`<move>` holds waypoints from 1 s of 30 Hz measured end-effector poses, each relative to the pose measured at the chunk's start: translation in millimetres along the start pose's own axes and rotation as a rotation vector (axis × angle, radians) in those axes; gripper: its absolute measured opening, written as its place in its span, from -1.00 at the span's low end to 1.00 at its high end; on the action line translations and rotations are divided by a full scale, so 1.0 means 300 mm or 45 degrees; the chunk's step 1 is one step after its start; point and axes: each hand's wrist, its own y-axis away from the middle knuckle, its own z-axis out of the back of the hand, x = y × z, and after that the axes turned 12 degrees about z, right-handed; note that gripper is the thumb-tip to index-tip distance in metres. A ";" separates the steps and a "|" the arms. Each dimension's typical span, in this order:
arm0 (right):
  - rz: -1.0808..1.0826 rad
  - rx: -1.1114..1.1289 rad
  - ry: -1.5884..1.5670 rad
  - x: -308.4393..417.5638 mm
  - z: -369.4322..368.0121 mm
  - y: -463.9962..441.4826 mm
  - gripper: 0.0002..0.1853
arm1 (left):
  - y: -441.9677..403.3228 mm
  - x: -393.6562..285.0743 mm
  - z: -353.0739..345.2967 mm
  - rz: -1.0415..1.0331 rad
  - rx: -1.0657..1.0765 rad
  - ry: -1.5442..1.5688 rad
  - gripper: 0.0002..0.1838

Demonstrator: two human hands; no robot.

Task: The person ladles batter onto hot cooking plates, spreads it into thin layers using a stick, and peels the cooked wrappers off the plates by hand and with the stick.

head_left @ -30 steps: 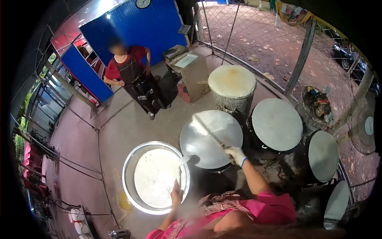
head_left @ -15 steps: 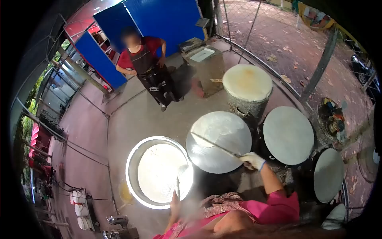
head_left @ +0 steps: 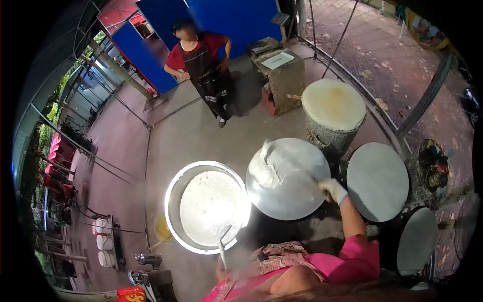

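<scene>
My left hand (head_left: 221, 271), low in the view, is closed around the handle of a ladle (head_left: 222, 249). The ladle's head is over the near rim of a large metal basin (head_left: 172, 206) of pale batter (head_left: 204, 201). In a white glove, my right hand (head_left: 332, 191) grips a long thin stick that reaches over a round griddle (head_left: 297, 204); motion smears most of the stick. A thick white mass of batter (head_left: 265, 173) lies on the griddle's left side, one streak rising toward its far edge.
More round griddles stand to the right, including a pale one (head_left: 378, 181) and another at the near right (head_left: 417, 241). A drum with a pale round top (head_left: 334, 103) is behind. A person in a dark apron (head_left: 206, 75) stands by blue panels, near a box-like stand (head_left: 282, 83).
The ladle has come from the batter toward the basin's near rim. A thicker white mass now shows on the griddle, and the stick has swung into a blur. The whole view has shifted.
</scene>
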 end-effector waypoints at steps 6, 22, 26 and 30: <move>-0.196 0.227 0.279 0.063 -0.105 -0.028 -0.83 | 0.097 -0.140 -0.023 0.250 -0.070 -0.153 -0.27; -0.293 0.478 0.438 0.050 0.013 -0.012 -0.81 | 0.187 0.022 0.035 0.122 -0.083 0.146 -0.16; -0.151 0.477 0.536 0.127 0.077 0.047 -0.82 | 0.215 0.021 0.028 0.218 -0.115 0.204 -0.17; -0.036 0.318 0.537 0.214 -0.144 -0.180 -0.76 | 0.243 -0.023 0.035 -0.048 -0.093 0.027 -0.20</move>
